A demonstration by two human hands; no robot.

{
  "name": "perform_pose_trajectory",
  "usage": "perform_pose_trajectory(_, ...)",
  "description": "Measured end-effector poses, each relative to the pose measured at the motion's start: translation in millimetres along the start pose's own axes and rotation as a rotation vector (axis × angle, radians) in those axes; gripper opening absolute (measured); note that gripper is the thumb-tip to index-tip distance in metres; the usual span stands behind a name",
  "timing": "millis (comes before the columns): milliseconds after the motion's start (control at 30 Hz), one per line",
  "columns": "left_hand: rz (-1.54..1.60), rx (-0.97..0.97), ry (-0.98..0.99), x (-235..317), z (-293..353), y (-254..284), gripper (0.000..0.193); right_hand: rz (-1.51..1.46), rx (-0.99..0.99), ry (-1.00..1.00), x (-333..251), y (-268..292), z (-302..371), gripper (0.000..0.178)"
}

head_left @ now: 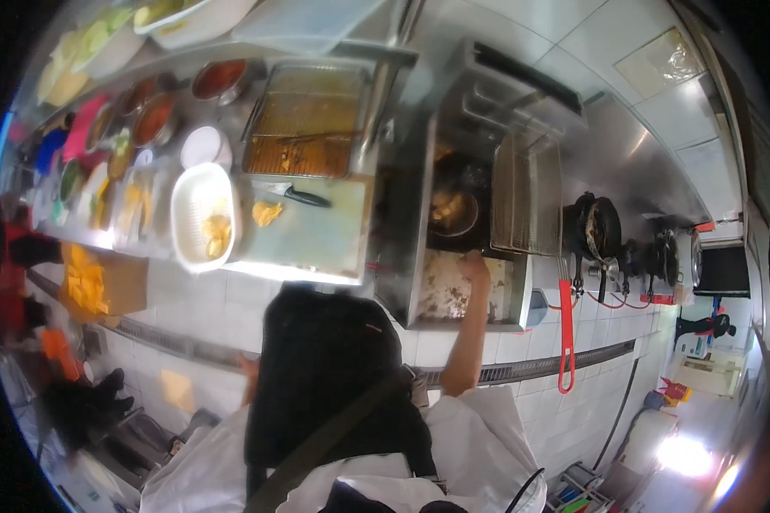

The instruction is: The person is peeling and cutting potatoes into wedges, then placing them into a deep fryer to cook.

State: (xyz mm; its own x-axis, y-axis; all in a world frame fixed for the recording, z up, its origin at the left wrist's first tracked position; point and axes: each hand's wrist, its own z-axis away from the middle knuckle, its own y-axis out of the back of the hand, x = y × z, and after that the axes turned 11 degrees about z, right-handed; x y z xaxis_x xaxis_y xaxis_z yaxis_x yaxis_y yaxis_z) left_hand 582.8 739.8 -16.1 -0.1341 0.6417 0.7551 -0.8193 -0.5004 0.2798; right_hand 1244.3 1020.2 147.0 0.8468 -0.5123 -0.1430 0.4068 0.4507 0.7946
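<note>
My right hand (pixel 473 267) is closed at the front of the deep fryer (pixel 422 256), with my forearm reaching up from below. Just beyond it, a round skimmer (pixel 473 224) with yellowish fried pieces (pixel 447 208) in it sits in the dark fryer well. Its handle appears to run into my fist, though my fingers cover it. To the right of the well stands a wire fry basket (pixel 526 192). My left hand (pixel 248 368) hangs low beside my black apron (pixel 329 368), mostly hidden, its fingers not clear.
Left of the fryer, a cutting board (pixel 334 222) carries a black-handled knife (pixel 306 197) and yellow food pieces (pixel 266 213). Beside it are a white basket (pixel 180 214) and a wire-racked tray (pixel 308 111). A red-handled utensil (pixel 566 333) juts out at the right, near pans (pixel 603 229).
</note>
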Motion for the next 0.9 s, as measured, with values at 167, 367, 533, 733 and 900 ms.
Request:
perform_pose_trajectory(167,-0.046,0.086,0.003,-16.8,2.6,2.3,0.083,0.220,0.321,0.034,-31.9,17.2,12.6,0.022)
perform_pose_trajectory(367,-0.112,0.146,-0.023,-16.6,1.3,-2.7,0.084,0.430,0.493,-0.059,-49.1,19.9,24.7,0.025)
perform_pose_trajectory(533,-0.167,0.221,-0.042,-15.8,2.0,-3.6,0.085,0.379,0.574,-0.074,-57.1,-2.6,44.3,0.048)
perform_pose_trajectory(733,-0.298,0.376,-0.128,-10.3,-0.7,-13.3,0.086,0.204,0.666,-0.092,-80.6,-3.5,81.3,0.057)
perform_pose_trajectory(900,-0.603,0.645,-0.321,12.6,-14.4,-24.5,0.087,-0.121,0.732,-0.064,-106.7,20.4,136.3,0.051)
